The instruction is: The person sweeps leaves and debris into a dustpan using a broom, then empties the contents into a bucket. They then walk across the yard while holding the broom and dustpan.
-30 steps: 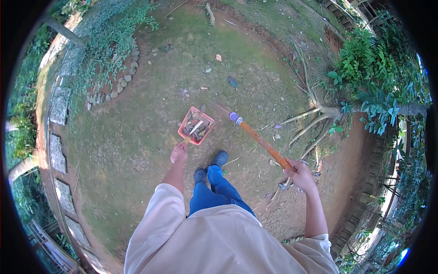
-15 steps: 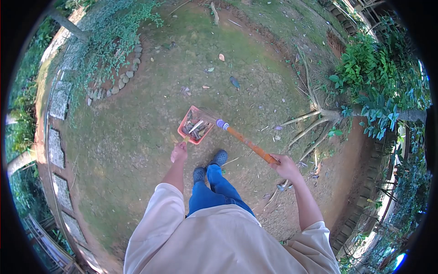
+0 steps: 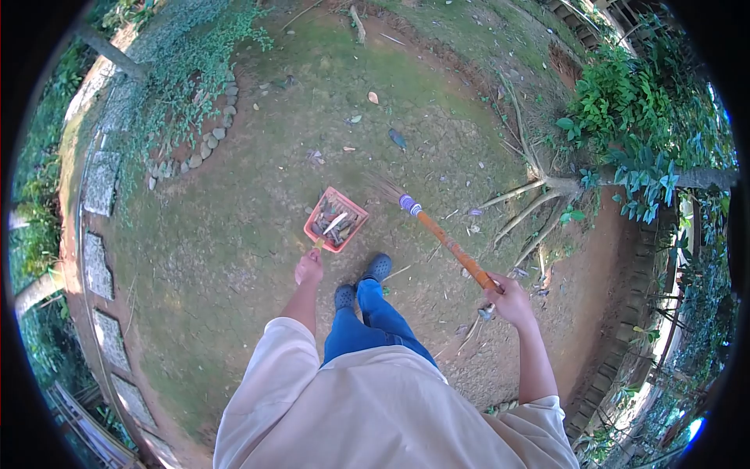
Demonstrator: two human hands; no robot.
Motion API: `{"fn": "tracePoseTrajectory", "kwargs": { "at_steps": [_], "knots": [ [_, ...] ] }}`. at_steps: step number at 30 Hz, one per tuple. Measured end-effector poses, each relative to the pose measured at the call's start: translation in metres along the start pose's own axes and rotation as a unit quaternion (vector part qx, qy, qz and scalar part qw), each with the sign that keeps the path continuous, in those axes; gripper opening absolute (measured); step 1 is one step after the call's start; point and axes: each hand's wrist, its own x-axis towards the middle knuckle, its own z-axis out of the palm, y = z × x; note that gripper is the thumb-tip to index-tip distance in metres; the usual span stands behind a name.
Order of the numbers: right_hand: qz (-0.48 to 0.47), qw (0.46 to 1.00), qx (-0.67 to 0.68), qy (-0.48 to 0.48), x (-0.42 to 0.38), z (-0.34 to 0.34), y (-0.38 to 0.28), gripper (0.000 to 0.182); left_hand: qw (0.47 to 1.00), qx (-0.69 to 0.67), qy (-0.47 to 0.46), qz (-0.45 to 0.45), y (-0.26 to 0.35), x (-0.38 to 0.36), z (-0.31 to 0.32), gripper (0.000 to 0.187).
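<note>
My left hand (image 3: 309,267) is closed round the short handle of an orange-red dustpan (image 3: 361,227). Dry leaves and a pale strip of debris (image 3: 334,223) lie inside the pan. My right hand (image 3: 509,300) grips the end of the orange handle of a broom (image 3: 453,248). Purple binding (image 3: 409,205) wraps the broom's neck, and its thin bristles (image 3: 384,186) spread out to the upper right of the pan, apart from it. Both shoes (image 3: 378,267) stand on the ground just below the dustpan.
Loose leaves such as a dark one (image 3: 398,138) and a tan one (image 3: 373,98) dot the mossy ground. Tree roots (image 3: 519,211) spread at the right below a leafy shrub (image 3: 617,102). Stones (image 3: 205,148) edge a bed at upper left; stone slabs (image 3: 98,266) line the left side.
The broom has moved right, with my right hand, and its bristles have come away from the dustpan. The dustpan stays nearly in place, turned slightly.
</note>
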Motion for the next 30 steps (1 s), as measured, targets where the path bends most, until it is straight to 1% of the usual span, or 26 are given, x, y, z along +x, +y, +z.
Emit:
{"fn": "tracePoseTrajectory", "kwargs": {
  "at_steps": [5,8,11,14,17,21,23,25,30],
  "knots": [
    [-0.014,1.000,-0.006,0.007,0.008,0.021,0.019,0.052,1.000,0.019,-0.008,0.004,-0.007,0.002,0.004,0.027],
    [-0.018,1.000,0.007,-0.022,0.014,0.042,0.024,0.051,1.000,0.022,-0.008,0.013,-0.008,-0.005,0.005,0.027],
    [-0.052,0.997,-0.048,-0.041,-0.003,0.041,0.016,0.049,1.000,0.012,-0.011,0.015,-0.013,-0.006,0.009,0.026],
    [-0.009,0.999,0.021,-0.048,-0.021,0.033,0.027,0.047,1.000,-0.003,-0.008,0.019,-0.019,-0.008,0.010,0.026],
    [-0.036,0.996,0.062,-0.053,-0.041,0.028,0.021,0.048,1.000,-0.014,-0.002,0.016,-0.028,-0.012,0.008,0.025],
    [-0.030,0.996,0.069,-0.042,-0.043,0.030,0.011,0.048,1.000,-0.021,0.011,0.007,-0.037,-0.031,-0.009,0.025],
    [-0.035,0.995,0.078,-0.044,-0.038,0.033,0.004,0.049,0.999,-0.032,0.020,0.009,-0.052,-0.036,-0.012,0.026],
    [-0.043,0.997,0.057,-0.042,-0.031,0.037,-0.003,0.049,0.998,-0.050,0.031,0.015,-0.072,-0.036,-0.015,0.027],
    [-0.059,0.997,0.033,-0.027,-0.020,0.051,-0.020,0.050,0.996,-0.071,0.037,-0.025,-0.111,-0.047,-0.035,0.030]
  ]
}}
